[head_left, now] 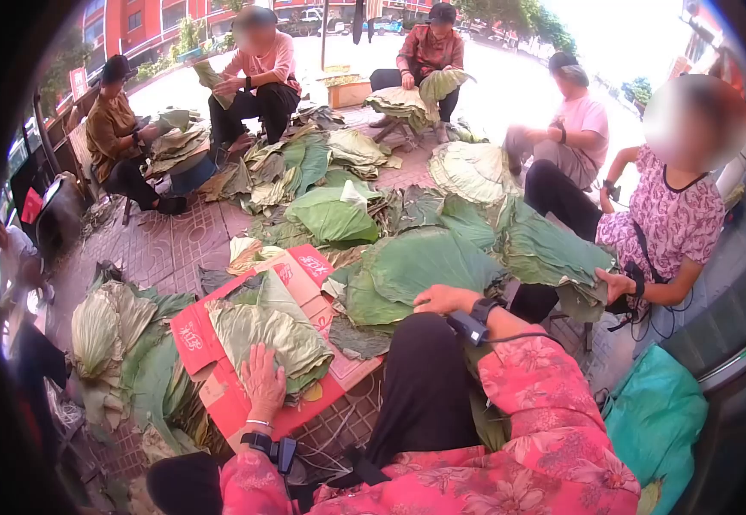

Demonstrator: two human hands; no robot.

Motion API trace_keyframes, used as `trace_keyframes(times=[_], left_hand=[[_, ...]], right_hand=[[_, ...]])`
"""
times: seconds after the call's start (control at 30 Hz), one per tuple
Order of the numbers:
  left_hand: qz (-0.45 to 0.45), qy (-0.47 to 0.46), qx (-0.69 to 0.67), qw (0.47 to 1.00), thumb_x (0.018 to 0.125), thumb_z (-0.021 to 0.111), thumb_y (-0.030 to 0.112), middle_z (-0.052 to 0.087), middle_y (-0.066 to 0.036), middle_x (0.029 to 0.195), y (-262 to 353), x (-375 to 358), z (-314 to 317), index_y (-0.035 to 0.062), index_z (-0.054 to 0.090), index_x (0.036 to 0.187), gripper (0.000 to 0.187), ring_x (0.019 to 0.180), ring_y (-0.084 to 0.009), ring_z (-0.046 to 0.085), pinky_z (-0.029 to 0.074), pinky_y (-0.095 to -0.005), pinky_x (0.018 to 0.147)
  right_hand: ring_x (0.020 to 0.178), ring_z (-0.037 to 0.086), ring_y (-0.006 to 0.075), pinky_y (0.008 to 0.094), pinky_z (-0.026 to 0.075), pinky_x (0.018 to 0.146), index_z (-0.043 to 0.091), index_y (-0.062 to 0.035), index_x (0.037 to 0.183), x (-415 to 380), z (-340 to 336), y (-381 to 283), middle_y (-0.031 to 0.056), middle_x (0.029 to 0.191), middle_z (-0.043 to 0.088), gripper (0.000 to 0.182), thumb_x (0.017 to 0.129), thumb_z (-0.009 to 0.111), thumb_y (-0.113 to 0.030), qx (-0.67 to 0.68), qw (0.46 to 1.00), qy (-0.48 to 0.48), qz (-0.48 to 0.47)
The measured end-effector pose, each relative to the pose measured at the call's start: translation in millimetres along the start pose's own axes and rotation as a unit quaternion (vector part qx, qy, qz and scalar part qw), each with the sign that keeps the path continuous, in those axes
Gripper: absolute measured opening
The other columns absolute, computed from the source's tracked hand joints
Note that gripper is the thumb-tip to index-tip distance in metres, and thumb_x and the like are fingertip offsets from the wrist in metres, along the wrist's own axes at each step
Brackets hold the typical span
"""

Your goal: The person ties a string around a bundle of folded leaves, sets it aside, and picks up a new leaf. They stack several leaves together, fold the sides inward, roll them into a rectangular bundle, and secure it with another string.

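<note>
My left hand [263,383] lies flat with fingers stretched out on a small stack of pale, dried lotus leaves [272,336]. That stack rests on a flattened red cardboard box [191,336]. At the near edge of a broad pile of green lotus leaves [424,264], my right hand [446,299] has its fingers bent over the leaf edge, seemingly pinching it; the thumb is hidden. Both wrists carry dark strapped devices.
A person at right holds green leaves [553,245]. Several other people sit around the heap of leaves [330,213]. More folded leaves [111,326] lie at left. A green sack [656,416] stands at lower right on the paved ground.
</note>
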State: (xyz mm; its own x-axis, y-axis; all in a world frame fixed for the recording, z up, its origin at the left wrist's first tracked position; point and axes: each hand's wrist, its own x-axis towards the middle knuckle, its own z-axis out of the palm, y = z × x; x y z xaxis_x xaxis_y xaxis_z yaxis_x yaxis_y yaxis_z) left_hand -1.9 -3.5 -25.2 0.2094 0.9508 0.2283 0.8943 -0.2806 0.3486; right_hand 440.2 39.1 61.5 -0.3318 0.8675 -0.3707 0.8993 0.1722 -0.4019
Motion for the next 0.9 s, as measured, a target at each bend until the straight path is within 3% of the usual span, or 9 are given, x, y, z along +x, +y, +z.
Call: trace_keyframes(times=[0.1, 0.27, 0.3, 0.33, 0.43, 0.6, 0.73, 0.8, 0.9], left_hand=[[0.014, 0.016, 0.010, 1.000, 0.078, 0.055, 0.018, 0.036, -0.014, 0.137, 1.5, -0.9, -0.9, 0.0079, 0.046, 0.120, 0.045, 0.132, -0.0298, 0.026, 0.017, -0.0501, 0.105], [0.015, 0.025, 0.005, 1.000, 0.079, 0.055, 0.019, 0.037, -0.014, 0.136, 2.7, 0.7, -2.0, 0.0071, 0.046, 0.120, 0.044, 0.131, -0.0301, 0.026, 0.017, -0.0499, 0.105], [0.015, 0.027, 0.004, 1.000, 0.079, 0.055, 0.019, 0.037, -0.014, 0.136, 3.0, -2.0, -1.7, 0.0072, 0.046, 0.120, 0.044, 0.132, -0.0300, 0.025, 0.017, -0.0499, 0.105], [0.010, 0.021, 0.002, 1.000, 0.079, 0.055, 0.019, 0.037, -0.014, 0.136, 2.5, -3.6, -1.3, 0.0072, 0.046, 0.120, 0.044, 0.132, -0.0300, 0.025, 0.017, -0.0499, 0.105], [0.005, 0.027, -0.002, 1.000, 0.079, 0.055, 0.021, 0.037, -0.014, 0.136, 1.4, 2.1, 0.1, 0.0074, 0.046, 0.120, 0.044, 0.131, -0.0298, 0.026, 0.017, -0.0498, 0.105], [0.007, 0.026, -0.008, 1.000, 0.079, 0.055, 0.021, 0.038, -0.013, 0.135, 1.3, -1.9, -1.2, 0.0084, 0.047, 0.118, 0.042, 0.131, -0.0288, 0.027, 0.018, -0.0496, 0.105], [0.002, 0.031, -0.012, 0.999, 0.079, 0.055, 0.021, 0.039, -0.013, 0.135, -0.5, -5.8, 2.4, 0.0092, 0.048, 0.118, 0.042, 0.131, -0.0282, 0.027, 0.018, -0.0502, 0.105], [-0.001, 0.034, -0.019, 0.999, 0.079, 0.055, 0.022, 0.039, -0.013, 0.135, 0.8, -2.3, 1.8, 0.0093, 0.048, 0.118, 0.042, 0.131, -0.0282, 0.027, 0.018, -0.0508, 0.105], [-0.002, 0.033, -0.016, 0.999, 0.079, 0.055, 0.024, 0.038, -0.013, 0.136, -1.3, -2.4, 5.4, 0.0092, 0.048, 0.118, 0.042, 0.132, -0.0284, 0.026, 0.017, -0.0518, 0.105]], right_hand=[[0.098, 0.059, 0.0224, 0.0328, 0.044, 0.088, 0.056, -0.0005, 0.114, -15.2, -17.3, 2.4, 0.0134, 0.107, 0.062, 0.043, 0.082, 0.059, -0.030, 0.176, 0.965, 0.196, 0.001], [0.089, 0.061, 0.0191, 0.0292, 0.048, 0.079, 0.057, 0.0031, 0.108, -101.1, -63.7, 8.0, 0.0143, 0.100, 0.064, 0.029, 0.082, 0.056, -0.009, 0.230, 0.724, 0.650, 0.016], [0.090, 0.061, 0.0192, 0.0294, 0.048, 0.079, 0.055, 0.0027, 0.112, -111.0, -52.7, 33.8, 0.0154, 0.101, 0.064, 0.033, 0.080, 0.056, -0.007, 0.244, 0.688, 0.676, 0.100], [0.091, 0.061, 0.0197, 0.0303, 0.048, 0.080, 0.054, 0.0028, 0.113, -116.1, -39.3, 54.8, 0.0156, 0.103, 0.063, 0.037, 0.078, 0.057, -0.005, 0.308, 0.688, 0.631, 0.186], [0.093, 0.060, 0.0189, 0.0306, 0.047, 0.080, 0.055, 0.0029, 0.113, -111.5, -20.4, 17.3, 0.0143, 0.103, 0.063, 0.039, 0.076, 0.061, -0.008, 0.369, 0.734, 0.532, 0.207], [0.089, 0.057, 0.0147, 0.0287, 0.046, 0.077, 0.055, 0.0025, 0.113, -78.7, -70.8, -95.5, 0.0117, 0.101, 0.063, 0.040, 0.078, 0.064, -0.014, 0.349, 0.887, 0.301, -0.016], [0.086, 0.057, 0.0127, 0.0276, 0.046, 0.077, 0.056, 0.0022, 0.111, -23.9, -50.1, -166.8, 0.0090, 0.099, 0.063, 0.038, 0.080, 0.063, -0.018, 0.255, 0.943, 0.177, -0.123], [0.087, 0.059, 0.0162, 0.0291, 0.047, 0.077, 0.056, 0.0021, 0.109, 22.1, 2.9, -168.8, 0.0109, 0.097, 0.064, 0.039, 0.078, 0.063, -0.021, 0.291, 0.941, 0.106, -0.136], [0.090, 0.059, 0.0176, 0.0303, 0.047, 0.080, 0.056, 0.0025, 0.111, 84.4, 94.7, -160.0, 0.0108, 0.098, 0.063, 0.040, 0.078, 0.064, -0.019, 0.249, 0.954, 0.152, -0.067]])
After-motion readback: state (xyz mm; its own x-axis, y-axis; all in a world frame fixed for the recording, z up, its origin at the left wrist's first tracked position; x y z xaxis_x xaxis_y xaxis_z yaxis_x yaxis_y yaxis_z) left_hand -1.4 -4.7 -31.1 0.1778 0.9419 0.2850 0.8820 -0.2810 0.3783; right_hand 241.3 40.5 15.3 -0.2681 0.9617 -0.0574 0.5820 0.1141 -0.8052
